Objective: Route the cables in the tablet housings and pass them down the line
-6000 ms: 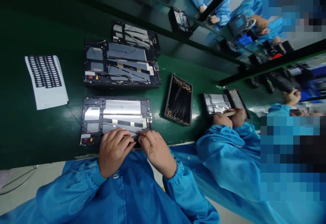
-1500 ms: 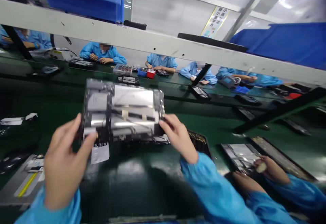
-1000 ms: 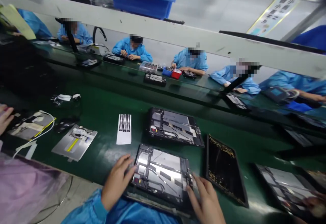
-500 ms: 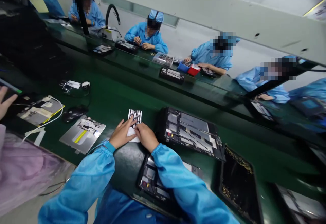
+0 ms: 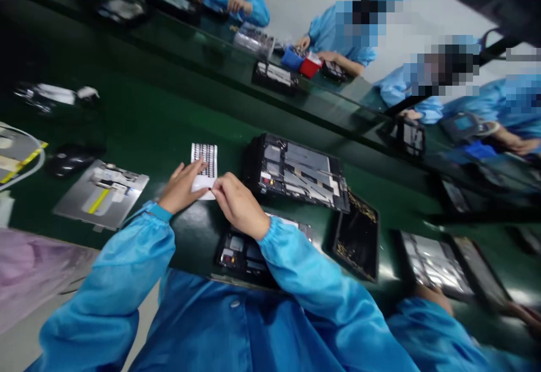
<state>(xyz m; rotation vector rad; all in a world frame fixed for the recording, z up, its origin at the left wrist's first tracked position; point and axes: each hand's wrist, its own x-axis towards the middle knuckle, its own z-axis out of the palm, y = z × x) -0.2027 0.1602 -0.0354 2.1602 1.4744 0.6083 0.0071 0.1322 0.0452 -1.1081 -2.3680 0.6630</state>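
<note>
"As the left hand (image 5: 180, 190) lies spread over a white sheet (image 5: 204, 182) on the green surface (image 5: 139, 118), the right hand (image 5: 240, 205) bends in at the sheet's lower right edge."

"Why laid so flat?"

"Presumably to steady the paper, which carries rows of small black pieces (image 5: 210, 155) toward its far end. Those fingers are splayed, gripping nothing."

"And the right?"

"Its fingers pinch together by the sheet's bare near end. A dark speck (image 5: 210, 189) shows at the tips, too small to tell whether it is held."

"And the equipment?"

"An opened device (image 5: 236, 248) lies at the near edge, partly hidden by the right sleeve (image 5: 313, 270), probably placed there for easy reach. Beyond it, a stack of devices (image 5: 301, 172) rests right of the sheet, seemingly set aside to leave working room. A black tray (image 5: 377, 248) of gold-tipped wires sits just beside the stack."
</note>
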